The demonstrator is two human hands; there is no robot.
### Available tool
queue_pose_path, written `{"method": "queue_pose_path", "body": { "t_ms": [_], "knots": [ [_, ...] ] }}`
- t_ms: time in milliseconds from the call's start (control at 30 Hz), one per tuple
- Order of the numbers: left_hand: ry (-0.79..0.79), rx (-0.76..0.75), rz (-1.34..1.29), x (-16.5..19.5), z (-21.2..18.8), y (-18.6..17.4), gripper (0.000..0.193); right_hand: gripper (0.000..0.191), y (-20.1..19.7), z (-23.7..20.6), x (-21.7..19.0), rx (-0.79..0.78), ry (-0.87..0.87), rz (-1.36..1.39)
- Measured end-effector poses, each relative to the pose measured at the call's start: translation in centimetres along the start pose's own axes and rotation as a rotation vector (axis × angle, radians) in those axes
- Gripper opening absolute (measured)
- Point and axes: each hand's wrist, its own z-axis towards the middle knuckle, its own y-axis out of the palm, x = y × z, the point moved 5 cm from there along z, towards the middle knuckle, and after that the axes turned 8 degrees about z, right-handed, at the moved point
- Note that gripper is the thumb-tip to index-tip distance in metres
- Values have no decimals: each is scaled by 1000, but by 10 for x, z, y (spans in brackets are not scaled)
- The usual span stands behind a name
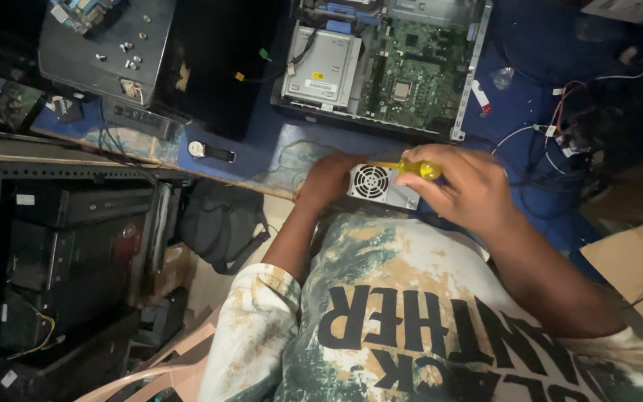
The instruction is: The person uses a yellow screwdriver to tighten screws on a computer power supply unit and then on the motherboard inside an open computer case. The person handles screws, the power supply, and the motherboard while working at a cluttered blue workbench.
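My right hand (470, 186) is clamped on a yellow-handled screwdriver (411, 168), its long axis running nine-to-three, the tip, I think, at the grey power supply unit (381, 186). My left hand (325, 179) grips that unit's nine o'clock side. The open computer case (385, 63) lies at twelve; a wristwatch (210, 151) at nine.

Blue workbench (269, 152), open computer case (385, 63), wristwatch (210, 151), cables (560, 126)

I see dim light over a blue worktop (519, 112), its worn front edge above dark shelves (61, 246) of stacked cases.
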Motion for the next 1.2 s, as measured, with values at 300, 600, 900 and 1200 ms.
{"method": "queue_pose_path", "body": {
  "t_ms": [300, 600, 900, 1200],
  "knots": [
    [-7, 22, -21, -7, -2, 5, 47, 35, 9, 9, 0, -76, -46, -29],
    [64, 88, -185, 24, 4, -29, 43, 36, 31, 37, -16, -159, -314, -343],
    [-179, 100, -169, 41, 11, -43, 11, 30, 37, 67, -49, -315, -244, -504],
    [120, 210, -309, 81, 21, -92, 33, 57, 36, 64, -25, -848, 186, -869]
  ]
}}
